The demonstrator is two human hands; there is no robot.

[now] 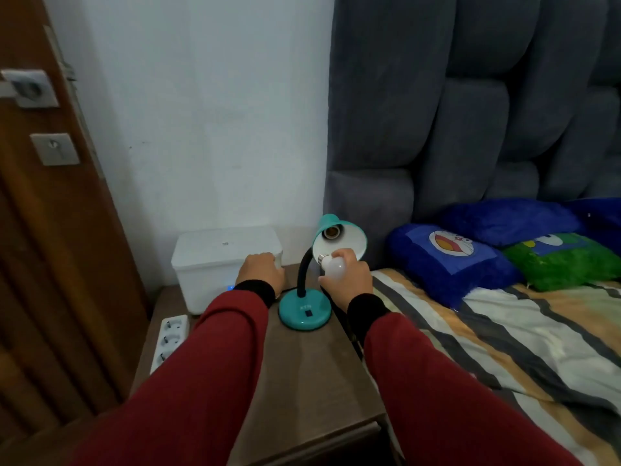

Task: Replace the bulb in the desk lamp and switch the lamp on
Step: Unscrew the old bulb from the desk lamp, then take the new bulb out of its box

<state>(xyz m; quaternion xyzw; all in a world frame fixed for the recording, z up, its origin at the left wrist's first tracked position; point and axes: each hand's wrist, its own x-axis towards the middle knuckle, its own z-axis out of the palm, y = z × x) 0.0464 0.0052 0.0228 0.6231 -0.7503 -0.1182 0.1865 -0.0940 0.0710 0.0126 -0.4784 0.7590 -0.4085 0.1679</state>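
Centre of frame: teal lamp (305, 311) with round glossy base, black bendy neck, cone shade with white inside, tilted toward camera. Socket (331, 233) in shade is bare, metal-threaded. Small pale lettering on base, too blurred to read; dark rocker switch (307, 312) just below it. Right hand (347, 279) fingers wrapped round a frosted white bulb (334, 268), silver screw cap pointing up-left, just under the shade rim, not in the socket. Left hand (261, 272) curled into a loose fist against the corner of a white matte plastic box (215, 260), holding nothing visible. Brown wood-grain nightstand (302, 364) under all. White power strip (169, 341) at lower left edge. Right: striped bedding (504, 331), fuzzy blue cartoon pillow (450, 260).
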